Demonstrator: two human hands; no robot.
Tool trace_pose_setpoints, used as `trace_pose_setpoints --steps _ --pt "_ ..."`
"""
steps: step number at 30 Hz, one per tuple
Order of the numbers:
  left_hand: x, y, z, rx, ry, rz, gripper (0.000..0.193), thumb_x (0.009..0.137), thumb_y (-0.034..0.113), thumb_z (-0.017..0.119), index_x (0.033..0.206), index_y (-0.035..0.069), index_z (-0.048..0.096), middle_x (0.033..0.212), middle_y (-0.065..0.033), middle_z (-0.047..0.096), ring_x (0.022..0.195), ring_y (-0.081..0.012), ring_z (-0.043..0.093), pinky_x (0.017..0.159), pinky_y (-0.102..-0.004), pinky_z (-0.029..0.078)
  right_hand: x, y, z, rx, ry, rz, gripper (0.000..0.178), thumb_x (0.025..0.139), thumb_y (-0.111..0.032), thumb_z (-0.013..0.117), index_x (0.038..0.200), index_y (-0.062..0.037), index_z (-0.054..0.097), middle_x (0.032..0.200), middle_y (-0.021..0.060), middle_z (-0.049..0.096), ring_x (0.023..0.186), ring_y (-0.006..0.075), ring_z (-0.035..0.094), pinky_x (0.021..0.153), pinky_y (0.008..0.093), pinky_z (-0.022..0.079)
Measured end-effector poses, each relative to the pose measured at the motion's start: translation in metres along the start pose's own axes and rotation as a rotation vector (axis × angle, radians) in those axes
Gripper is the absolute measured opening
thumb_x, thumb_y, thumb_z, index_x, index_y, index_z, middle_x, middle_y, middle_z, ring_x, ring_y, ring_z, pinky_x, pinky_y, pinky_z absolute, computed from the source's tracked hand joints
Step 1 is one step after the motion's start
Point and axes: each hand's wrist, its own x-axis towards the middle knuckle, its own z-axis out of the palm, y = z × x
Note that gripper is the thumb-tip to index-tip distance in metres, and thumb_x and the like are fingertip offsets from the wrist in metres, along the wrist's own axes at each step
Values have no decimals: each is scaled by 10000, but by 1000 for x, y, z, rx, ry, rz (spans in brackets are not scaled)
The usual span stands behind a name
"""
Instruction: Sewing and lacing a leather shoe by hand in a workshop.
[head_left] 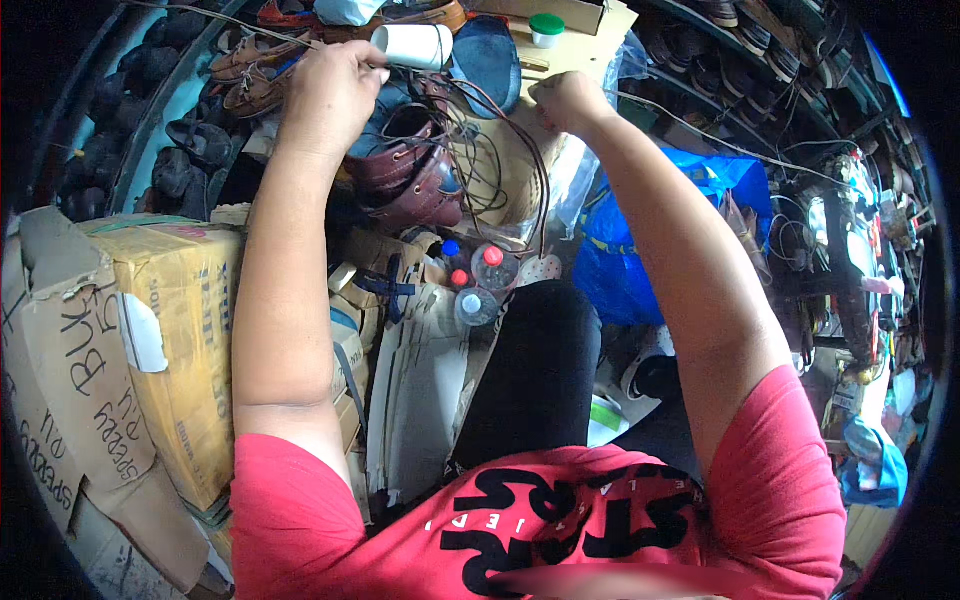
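My left hand point(338, 85) is raised at the far left of the work area, its fingers curled together beside a white cup-like cylinder point(412, 46) lying on its side. What they pinch, if anything, I cannot make out. My right hand point(575, 103) is closed in a fist over the pale work board point(590, 45); its grip is hidden. Between the hands lie maroon leather shoes point(410, 185) with loose brown laces point(538, 160) trailing to the right. A dark blue sole-shaped piece point(487, 65) rests beyond them.
A small tub with a green lid point(546, 28) stands at the back. Plastic bottles point(492, 262) with red and blue caps stand near my knee. Cardboard boxes point(170, 340) fill the left, a blue plastic bag point(620, 250) sits right, and racks of shoes point(740, 50) line the sides.
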Motion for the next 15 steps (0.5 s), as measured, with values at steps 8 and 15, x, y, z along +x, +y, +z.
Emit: trace_pose_setpoints --steps 8,15 --pt "-3 17 -13 -85 111 -29 318 844 375 649 812 60 674 764 -153 652 729 -354 635 684 -436 497 -38 25 -21 479 233 38 358 841 -419 605 902 -92 738 818 136 699 772 249 667 763 347 507" --pt "-8 -2 -21 144 -88 -290 242 800 280 653 744 48 610 712 -146 622 694 -346 612 656 -452 462 -236 26 -90 519 -211 111 439 914 -428 592 866 0 675 696 23 617 650 94 554 610 271 456"
